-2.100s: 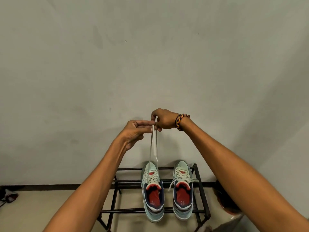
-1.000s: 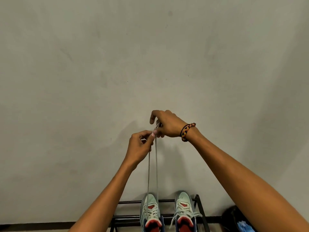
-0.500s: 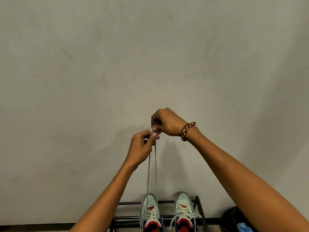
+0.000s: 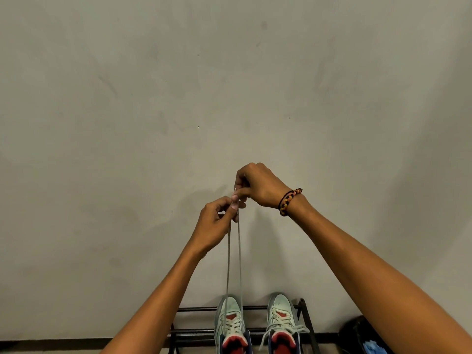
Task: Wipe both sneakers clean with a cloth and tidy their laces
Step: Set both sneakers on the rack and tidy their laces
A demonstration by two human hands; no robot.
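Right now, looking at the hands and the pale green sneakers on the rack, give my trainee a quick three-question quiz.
1. True or false: both hands pinch the pale laces of the left-side pale green sneaker.
2. Which wrist wears the braided bracelet? A left, B right.
3. Fill in: the right-side pale green sneaker has laces hanging ____.

Key: 1 true, the left hand and right hand hold them up taut. 2 B. 3 loose, on the black metal rack.
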